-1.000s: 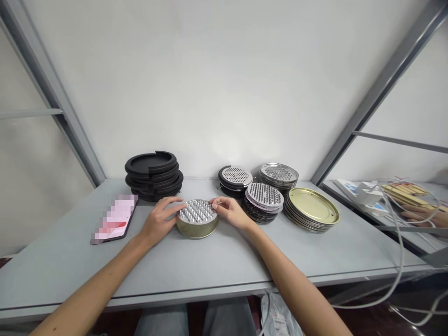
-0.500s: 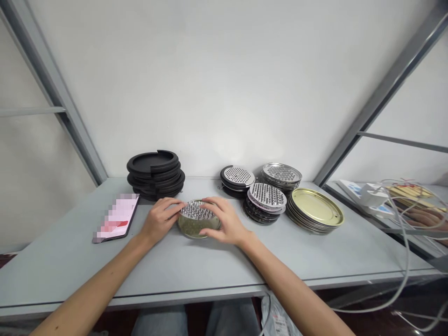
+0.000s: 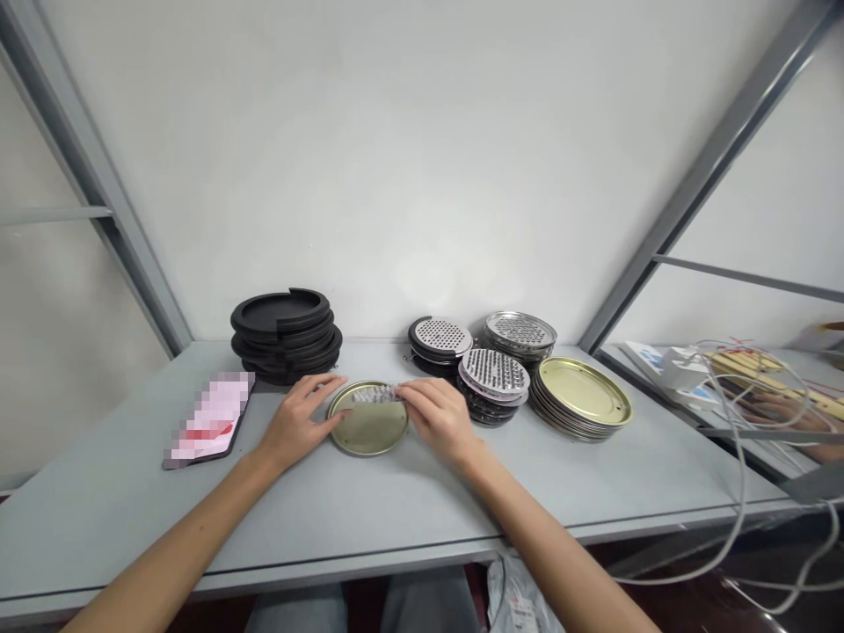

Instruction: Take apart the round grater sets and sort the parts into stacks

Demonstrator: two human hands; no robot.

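Note:
In front of me on the table lies a round gold-coloured metal tray [image 3: 369, 431] with a raised rim. Toward its far side shows a narrow patch of a silver grater disc [image 3: 374, 394] with raised teeth. My left hand [image 3: 296, 422] rests at the tray's left edge, thumb over the rim and fingers apart. My right hand [image 3: 443, 418] has its fingertips drawn together at the right end of the grater disc, apparently pinching its edge. The fingers hide that contact point.
A stack of black rings [image 3: 285, 334] and a phone [image 3: 211, 418] are at left. To the right stand stacked grater discs [image 3: 494, 374], a black-rimmed perforated disc [image 3: 441, 337], silver-rimmed graters [image 3: 520, 330] and gold trays [image 3: 580, 391]. White cables [image 3: 738, 492] hang beyond.
My right hand has gone from spread over the grater disc to pinched at its right end. Less of the toothed face shows and more gold tray. My left thumb has moved onto the rim.

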